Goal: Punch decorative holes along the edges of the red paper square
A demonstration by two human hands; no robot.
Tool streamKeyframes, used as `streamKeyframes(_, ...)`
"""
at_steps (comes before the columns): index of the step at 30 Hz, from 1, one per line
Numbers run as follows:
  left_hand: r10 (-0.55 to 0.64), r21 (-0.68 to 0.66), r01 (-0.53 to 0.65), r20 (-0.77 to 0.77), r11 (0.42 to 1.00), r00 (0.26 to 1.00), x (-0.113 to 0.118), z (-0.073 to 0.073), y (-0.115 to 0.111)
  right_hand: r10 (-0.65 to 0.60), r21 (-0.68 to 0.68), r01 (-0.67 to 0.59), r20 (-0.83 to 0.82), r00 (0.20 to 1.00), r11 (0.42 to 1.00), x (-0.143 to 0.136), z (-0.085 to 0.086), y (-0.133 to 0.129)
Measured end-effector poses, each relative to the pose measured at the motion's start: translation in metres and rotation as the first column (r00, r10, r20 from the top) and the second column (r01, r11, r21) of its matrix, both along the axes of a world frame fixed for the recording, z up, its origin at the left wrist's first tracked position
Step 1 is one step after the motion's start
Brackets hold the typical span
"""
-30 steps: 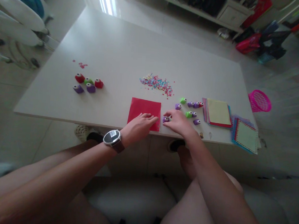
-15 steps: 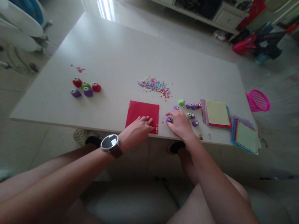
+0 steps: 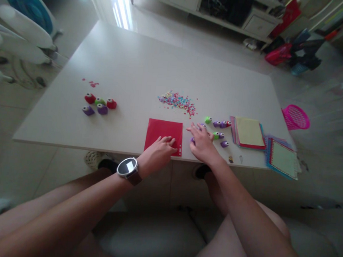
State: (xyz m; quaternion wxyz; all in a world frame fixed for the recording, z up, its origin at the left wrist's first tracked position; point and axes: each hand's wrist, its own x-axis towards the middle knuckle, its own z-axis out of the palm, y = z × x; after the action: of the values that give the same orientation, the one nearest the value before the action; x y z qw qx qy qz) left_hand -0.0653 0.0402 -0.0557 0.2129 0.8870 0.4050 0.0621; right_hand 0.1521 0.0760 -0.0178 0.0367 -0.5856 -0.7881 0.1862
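My left hand [image 3: 161, 147] lies flat on a red paper square [image 3: 163, 131], fingers stretched out, near the table's front edge. Along the paper's lower right edge is a short row of small white marks. To the right, my right hand [image 3: 201, 141] is open with its fingers spread and holds nothing visibly. A purple craft punch [image 3: 192, 140] shows partly beside its thumb; another purple punch is mostly hidden behind the fingers. Several small punches stand just right of the hand, among them a green punch [image 3: 208, 120] and a purple punch [image 3: 224, 144].
Confetti [image 3: 178, 101] lies in a heap mid-table. At left sit more punches [image 3: 102, 109] and a few red paper bits [image 3: 93, 84]. On the right are a stack of coloured paper [image 3: 249, 132] and patterned sheets [image 3: 283, 157] overhanging the edge. A pink basket [image 3: 296, 116] stands beyond.
My right hand's fingers have let go of the purple punch by the paper and spread out, reaching a little farther forward. My left hand stays on the red paper.
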Motion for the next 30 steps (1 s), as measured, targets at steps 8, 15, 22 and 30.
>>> streamKeyframes(8,0.006,0.012,-0.006,-0.004,1.000,1.000,0.001,-0.001,0.000,0.092,-0.035,-0.090,0.056,0.994,0.995,-0.010,0.015,-0.009)
streamKeyframes(15,-0.004,0.008,0.004,-0.013,1.000,1.000,0.001,-0.003,0.000,0.353,-0.529,-0.225,0.153,0.923,0.818,-0.025,0.036,-0.041)
streamKeyframes(22,-0.028,0.045,0.031,-0.072,0.999,0.997,0.004,0.002,-0.001,0.626,-0.685,-0.408,0.090,0.775,0.604,-0.059,0.026,-0.087)
streamKeyframes(30,-0.015,0.049,0.019,-0.088,0.999,0.996,0.005,0.003,0.000,0.549,-0.595,-0.363,0.161,0.820,0.717,-0.043,0.012,-0.073)
